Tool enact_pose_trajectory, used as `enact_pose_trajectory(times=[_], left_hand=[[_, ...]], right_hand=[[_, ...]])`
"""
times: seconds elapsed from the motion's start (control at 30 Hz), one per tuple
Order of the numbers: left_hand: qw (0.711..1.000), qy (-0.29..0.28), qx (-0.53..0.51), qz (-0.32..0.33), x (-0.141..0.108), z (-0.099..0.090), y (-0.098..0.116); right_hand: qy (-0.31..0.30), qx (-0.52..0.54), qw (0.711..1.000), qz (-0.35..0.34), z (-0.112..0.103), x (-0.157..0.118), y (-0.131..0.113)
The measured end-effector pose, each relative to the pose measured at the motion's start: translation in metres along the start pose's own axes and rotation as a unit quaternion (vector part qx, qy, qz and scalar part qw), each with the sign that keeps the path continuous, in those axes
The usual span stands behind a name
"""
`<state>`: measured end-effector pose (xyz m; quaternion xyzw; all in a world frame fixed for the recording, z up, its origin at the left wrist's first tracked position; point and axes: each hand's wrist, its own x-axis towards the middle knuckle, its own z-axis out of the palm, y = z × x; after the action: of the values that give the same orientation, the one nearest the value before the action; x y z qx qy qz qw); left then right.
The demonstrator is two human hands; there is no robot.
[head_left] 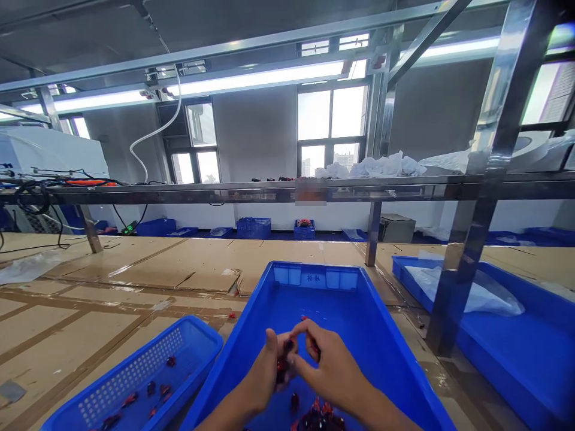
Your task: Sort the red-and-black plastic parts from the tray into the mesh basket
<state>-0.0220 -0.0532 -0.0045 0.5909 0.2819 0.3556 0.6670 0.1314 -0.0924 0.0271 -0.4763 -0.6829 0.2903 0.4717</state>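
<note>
Head view: the left hand and right hand pinch small red-and-black parts low over a blue plastic tray, where a slip would land inside. More lie heaped nearby; others sit in a perforated blue basket at left.

The blue tray holds red-black parts.

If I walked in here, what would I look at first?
You'd likely spot the big blue plastic tray straight ahead, with the left hand and right hand working on small red-and-black parts above it. Down to the left sits a blue perforated basket holding more parts. High above, a long glowing tube light stretches across the ceiling.
</note>
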Motion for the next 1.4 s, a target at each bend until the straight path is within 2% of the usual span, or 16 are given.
enact_pose_trajectory(times=[0.03,0.1,0.17,0.23,0.3,0.4,0.47,0.57,0.63,0.7,0.77,0.83,1.03,1.27,1.33,1.4], left_hand=[[1.0,0.0,0.009,0.012,-0.002,0.001,0.001],[0.999,-0.006,0.026,0.028,-0.006,0.002,0.005],[0.998,-0.018,0.038,0.04,-0.007,0.002,0.008],[0.999,-0.018,0.031,0.039,-0.005,0.002,0.01],[1.0,0.008,-0.007,0.006,0.0,0.001,0.01],[0.989,0.07,-0.081,-0.106,0.009,-0.002,0.008],[0.976,0.103,-0.098,-0.167,0.012,-0.005,0.007],[0.975,0.12,-0.061,-0.176,0.013,-0.005,0.003],[0.982,0.108,-0.039,-0.147,0.011,-0.004,0.0],[0.99,0.086,-0.027,-0.107,0.006,0.0,0.0],[0.996,0.063,-0.006,-0.069,0.0,0.005,0.001],[0.998,0.042,0.01,-0.042,-0.006,0.01,0.005],[1.0,0.025,-0.017,0.005,-0.007,0.015,0.014],[0.992,0.043,-0.121,0.003,0.007,-0.002,0.006],[0.992,0.06,-0.114,-0.003,0.012,-0.006,0.004],[0.995,0.071,-0.073,-0.013,0.014,-0.007,0.003]], right_hand=[[-0.006,-0.079,0.996,-0.045,0.0,-0.002,-0.003],[-0.028,-0.145,0.985,-0.092,0.0,-0.004,-0.008],[-0.028,-0.155,0.98,-0.122,0.0,-0.005,-0.009],[-0.004,-0.118,0.986,-0.115,0.001,-0.004,-0.008],[0.015,0.027,0.999,-0.013,0.002,0.0,-0.003],[-0.009,0.254,0.952,0.171,0.003,0.007,0.008],[-0.04,0.284,0.934,0.211,0.002,0.01,0.015],[-0.056,0.247,0.943,0.214,0.005,0.01,0.018],[-0.045,0.191,0.965,0.175,0.01,0.006,0.015],[-0.032,0.077,0.992,0.093,0.014,0.002,0.011],[-0.028,-0.046,0.998,0.022,0.018,-0.002,0.009],[-0.026,-0.102,0.994,0.006,0.02,-0.003,0.009],[-0.024,-0.101,0.994,-0.024,0.016,-0.001,0.009],[-0.016,-0.173,0.976,-0.134,0.003,-0.002,-0.001],[-0.005,-0.157,0.98,-0.125,-0.001,0.0,0.0],[0.028,-0.096,0.992,-0.077,-0.004,0.004,0.003]])
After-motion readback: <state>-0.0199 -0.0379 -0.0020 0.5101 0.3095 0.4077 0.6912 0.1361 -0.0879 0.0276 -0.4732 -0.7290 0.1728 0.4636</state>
